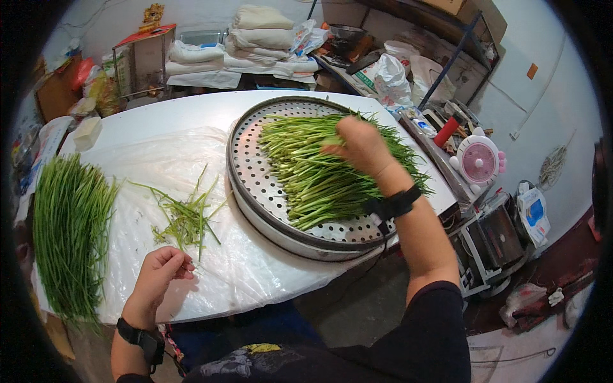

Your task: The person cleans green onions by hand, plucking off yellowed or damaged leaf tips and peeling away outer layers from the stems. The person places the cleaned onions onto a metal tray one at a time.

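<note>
My right hand (361, 146), blurred, is over a thick layer of garlic chives (311, 177) in a round perforated metal steamer tray (256, 184). Some green shows between its thumb and fingers, but I cannot tell whether it grips any stems. The chives' pale cut ends face left. My left hand (165, 270) hovers over the plastic sheet (239, 280), fingers curled, with a tiny pale bit at the fingertips. Just beyond it lies a loose heap of green trimmings (189, 220). A large bunch of long chives (72, 239) lies at the table's left end, overhanging the front edge.
The white table (191, 107) bears a pale block (87, 134) at its far left corner. Stacked white sacks (261, 36) stand behind it. To the right are a pink fan (478, 160), a red cylinder (448, 131) and a cluttered metal shelf (450, 62).
</note>
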Demonstrator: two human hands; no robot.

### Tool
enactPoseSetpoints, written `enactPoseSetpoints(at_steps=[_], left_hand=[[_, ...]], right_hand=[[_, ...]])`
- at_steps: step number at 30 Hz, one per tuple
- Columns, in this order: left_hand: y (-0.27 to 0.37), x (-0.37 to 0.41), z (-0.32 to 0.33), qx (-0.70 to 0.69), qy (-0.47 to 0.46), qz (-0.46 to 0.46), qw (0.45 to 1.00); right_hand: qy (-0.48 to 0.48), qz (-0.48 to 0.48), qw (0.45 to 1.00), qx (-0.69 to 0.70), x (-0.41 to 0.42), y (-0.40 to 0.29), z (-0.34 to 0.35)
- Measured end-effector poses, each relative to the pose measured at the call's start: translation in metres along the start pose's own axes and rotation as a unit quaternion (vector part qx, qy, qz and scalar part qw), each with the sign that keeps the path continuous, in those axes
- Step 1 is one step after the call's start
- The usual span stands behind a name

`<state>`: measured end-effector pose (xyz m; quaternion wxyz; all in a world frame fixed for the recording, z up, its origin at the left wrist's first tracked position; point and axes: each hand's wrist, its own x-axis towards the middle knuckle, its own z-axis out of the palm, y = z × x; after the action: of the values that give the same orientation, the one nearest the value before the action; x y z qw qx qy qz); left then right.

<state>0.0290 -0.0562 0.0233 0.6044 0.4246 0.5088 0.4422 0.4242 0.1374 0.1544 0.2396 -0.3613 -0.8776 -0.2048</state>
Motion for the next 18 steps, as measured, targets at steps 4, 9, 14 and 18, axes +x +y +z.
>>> enactPoseSetpoints(at_steps=[4, 9, 14, 18], left_hand=[[0.0, -0.008, -0.009, 0.009, 0.022, -0.006, 1.0], [-0.001, -0.01, -0.016, -0.008, 0.036, -0.004, 0.999], [-0.006, -0.005, -0.012, -0.011, 0.035, -0.005, 0.999], [-0.006, -0.006, -0.013, -0.023, 0.032, 0.003, 0.999]], right_hand=[[-0.049, -0.054, 0.993, 0.095, -0.017, -0.023, 0.012], [0.026, -0.002, 0.99, 0.14, -0.032, -0.027, 0.002], [0.085, 0.09, 0.961, 0.248, -0.037, -0.082, -0.011], [-0.035, 0.0, 0.953, 0.301, -0.039, -0.161, -0.009]])
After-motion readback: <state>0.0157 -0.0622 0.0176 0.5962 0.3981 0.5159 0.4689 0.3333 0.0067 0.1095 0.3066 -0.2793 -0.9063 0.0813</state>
